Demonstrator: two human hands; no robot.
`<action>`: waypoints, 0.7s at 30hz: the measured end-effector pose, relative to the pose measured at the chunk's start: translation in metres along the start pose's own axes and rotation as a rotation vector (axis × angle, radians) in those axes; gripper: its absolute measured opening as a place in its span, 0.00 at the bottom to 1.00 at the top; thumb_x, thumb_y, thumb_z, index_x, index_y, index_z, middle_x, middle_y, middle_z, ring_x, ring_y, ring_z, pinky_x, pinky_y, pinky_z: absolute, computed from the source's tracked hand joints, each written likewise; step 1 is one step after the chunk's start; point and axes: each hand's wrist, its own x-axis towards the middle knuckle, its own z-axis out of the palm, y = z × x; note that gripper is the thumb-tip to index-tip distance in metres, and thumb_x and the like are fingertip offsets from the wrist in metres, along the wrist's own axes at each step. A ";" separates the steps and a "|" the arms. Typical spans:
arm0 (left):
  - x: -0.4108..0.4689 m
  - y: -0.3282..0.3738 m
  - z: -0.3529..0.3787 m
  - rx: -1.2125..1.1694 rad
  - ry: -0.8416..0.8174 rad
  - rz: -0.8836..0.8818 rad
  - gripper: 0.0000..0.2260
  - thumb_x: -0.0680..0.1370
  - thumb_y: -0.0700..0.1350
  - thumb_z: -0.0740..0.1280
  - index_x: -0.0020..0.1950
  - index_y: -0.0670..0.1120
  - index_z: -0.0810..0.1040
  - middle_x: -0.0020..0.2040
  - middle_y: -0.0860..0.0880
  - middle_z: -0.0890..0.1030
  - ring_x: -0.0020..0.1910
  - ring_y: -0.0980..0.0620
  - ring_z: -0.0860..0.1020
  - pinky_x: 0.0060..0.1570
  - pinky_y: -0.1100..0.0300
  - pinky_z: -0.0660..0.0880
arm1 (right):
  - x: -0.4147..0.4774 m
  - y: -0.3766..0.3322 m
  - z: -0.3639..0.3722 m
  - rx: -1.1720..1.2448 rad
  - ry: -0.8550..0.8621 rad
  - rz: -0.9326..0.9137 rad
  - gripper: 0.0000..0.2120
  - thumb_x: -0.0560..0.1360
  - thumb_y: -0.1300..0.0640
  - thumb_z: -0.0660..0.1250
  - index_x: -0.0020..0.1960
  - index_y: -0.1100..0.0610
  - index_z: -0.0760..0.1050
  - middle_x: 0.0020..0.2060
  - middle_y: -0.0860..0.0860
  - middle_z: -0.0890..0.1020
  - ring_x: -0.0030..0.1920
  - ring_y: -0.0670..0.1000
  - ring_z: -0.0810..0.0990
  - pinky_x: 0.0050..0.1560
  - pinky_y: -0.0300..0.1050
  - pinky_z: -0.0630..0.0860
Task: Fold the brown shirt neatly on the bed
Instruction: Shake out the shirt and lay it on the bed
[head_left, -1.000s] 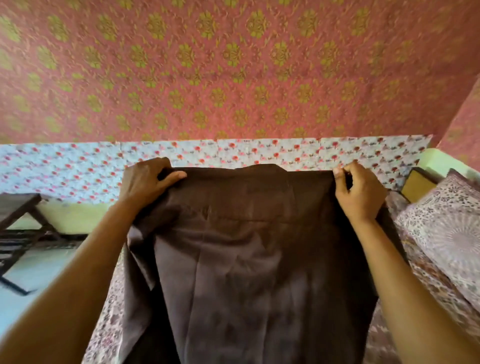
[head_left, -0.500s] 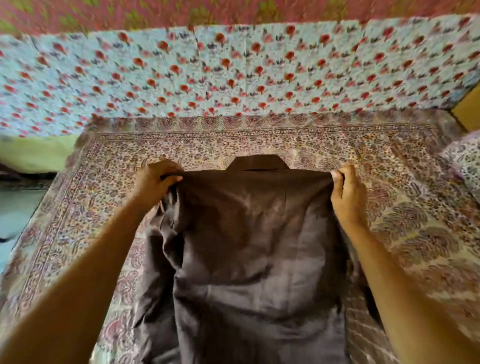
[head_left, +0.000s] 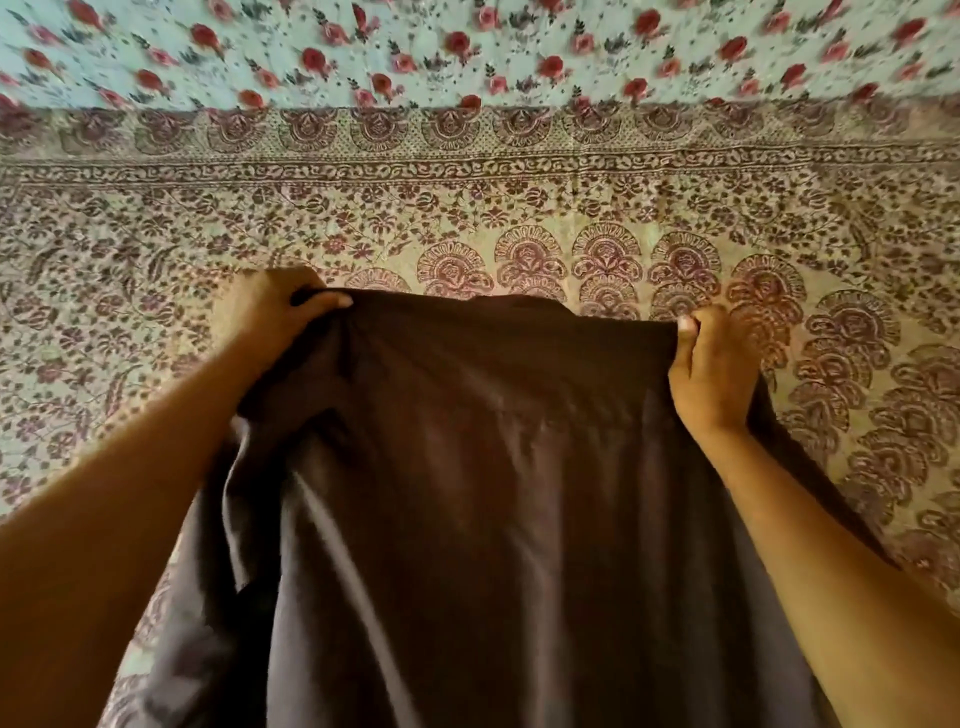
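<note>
The brown shirt hangs spread between my hands over the bed, its back toward me and its top edge level. My left hand grips the shirt's left shoulder, fingers curled over the cloth. My right hand pinches the right shoulder. A sleeve bunches and droops under my left wrist. The collar is only a small bump behind the top edge. The shirt's lower part runs out of the frame at the bottom.
The bed is covered with a cream and maroon floral-print spread with a patterned border. Beyond its far edge hangs a pale blue cloth with red roses.
The view has tipped down from the red wall hanging to the bed. Both hands, still holding the shirt's shoulders, have brought it lower over the bedspread.
</note>
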 end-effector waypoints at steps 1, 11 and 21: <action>0.010 -0.014 0.013 0.047 -0.029 0.029 0.25 0.66 0.75 0.59 0.36 0.53 0.74 0.36 0.45 0.79 0.38 0.43 0.78 0.44 0.46 0.77 | -0.005 0.007 0.017 -0.019 -0.028 0.000 0.11 0.80 0.59 0.54 0.45 0.65 0.70 0.35 0.61 0.75 0.34 0.61 0.73 0.36 0.51 0.67; 0.018 -0.034 0.089 0.184 -0.047 0.127 0.26 0.75 0.59 0.59 0.37 0.35 0.74 0.36 0.32 0.77 0.38 0.37 0.76 0.42 0.49 0.68 | -0.031 0.024 0.071 -0.131 -0.151 -0.056 0.13 0.81 0.57 0.53 0.47 0.66 0.69 0.38 0.63 0.75 0.38 0.63 0.73 0.41 0.55 0.65; 0.047 -0.028 0.071 0.405 0.219 0.010 0.23 0.77 0.61 0.59 0.43 0.41 0.76 0.42 0.35 0.78 0.43 0.36 0.77 0.40 0.47 0.72 | 0.036 0.013 0.074 -0.223 -0.121 -0.081 0.18 0.81 0.53 0.48 0.55 0.66 0.68 0.49 0.64 0.76 0.49 0.63 0.73 0.51 0.58 0.66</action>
